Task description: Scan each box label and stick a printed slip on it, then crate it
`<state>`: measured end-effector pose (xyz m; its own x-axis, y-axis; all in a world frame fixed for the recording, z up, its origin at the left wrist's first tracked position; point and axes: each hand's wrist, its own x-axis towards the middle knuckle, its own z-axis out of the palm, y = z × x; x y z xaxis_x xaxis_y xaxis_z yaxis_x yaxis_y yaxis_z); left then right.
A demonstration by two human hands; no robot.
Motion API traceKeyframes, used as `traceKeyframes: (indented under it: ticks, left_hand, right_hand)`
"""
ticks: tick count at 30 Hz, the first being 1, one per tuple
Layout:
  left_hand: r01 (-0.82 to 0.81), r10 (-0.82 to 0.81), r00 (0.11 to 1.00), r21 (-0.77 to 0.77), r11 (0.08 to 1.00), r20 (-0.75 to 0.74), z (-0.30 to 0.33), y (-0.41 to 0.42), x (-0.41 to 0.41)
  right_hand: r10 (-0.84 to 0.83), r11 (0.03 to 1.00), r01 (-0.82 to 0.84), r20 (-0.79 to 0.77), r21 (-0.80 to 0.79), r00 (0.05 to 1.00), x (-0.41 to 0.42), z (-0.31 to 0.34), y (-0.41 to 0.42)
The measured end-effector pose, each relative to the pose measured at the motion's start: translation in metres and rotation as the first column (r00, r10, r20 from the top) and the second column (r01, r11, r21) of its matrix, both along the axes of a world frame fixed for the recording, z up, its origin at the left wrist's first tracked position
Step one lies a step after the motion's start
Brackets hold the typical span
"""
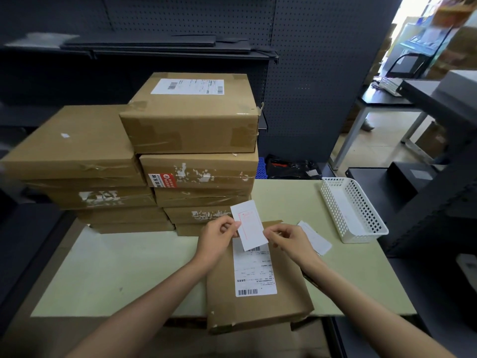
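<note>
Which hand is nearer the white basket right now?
Right. The right hand pinches the slip's right edge, on the side toward the white basket. The left hand pinches the slip's left edge, farther away.

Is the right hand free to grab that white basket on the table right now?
Probably not straight away. The right hand is pinching the slip together with the left hand. The basket sits close by on that side with nothing between them, so once the slip is let go, it looks reachable.

Green table [116, 275] carries boxes [144, 182], basket [353, 210], slips [316, 239].
</note>
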<state>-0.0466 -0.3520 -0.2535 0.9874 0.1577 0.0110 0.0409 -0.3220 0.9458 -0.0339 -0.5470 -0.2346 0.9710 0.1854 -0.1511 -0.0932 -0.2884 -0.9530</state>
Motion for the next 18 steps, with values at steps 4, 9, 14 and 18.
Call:
traceKeyframes:
  ticks: [4,9,14,18]
  left_hand:
    - [-0.011,0.01,1.0,-0.024,1.0,-0.002,0.0,0.001,-0.001]
    - [-0.007,0.007,1.0,-0.074,0.997,0.0,-0.002,0.0,-0.007]
    - [0.089,-0.093,0.995,-0.116,0.989,-0.023,0.002,-0.007,-0.015]
    - [0.104,-0.112,0.992,-0.112,0.988,-0.063,0.002,-0.015,-0.016]
  right_hand:
    - [0.041,0.999,-0.041,-0.017,0.003,0.999,-0.004,-0.003,0.001]
    - [0.003,1.0,-0.004,0.031,0.018,1.0,-0.003,-0.011,-0.001]
    - [-0.055,0.998,0.053,0.028,0.045,0.998,-0.002,-0.012,-0.004]
    - [-0.042,0.995,0.04,0.027,0.086,0.999,-0.005,-0.01,-0.004]
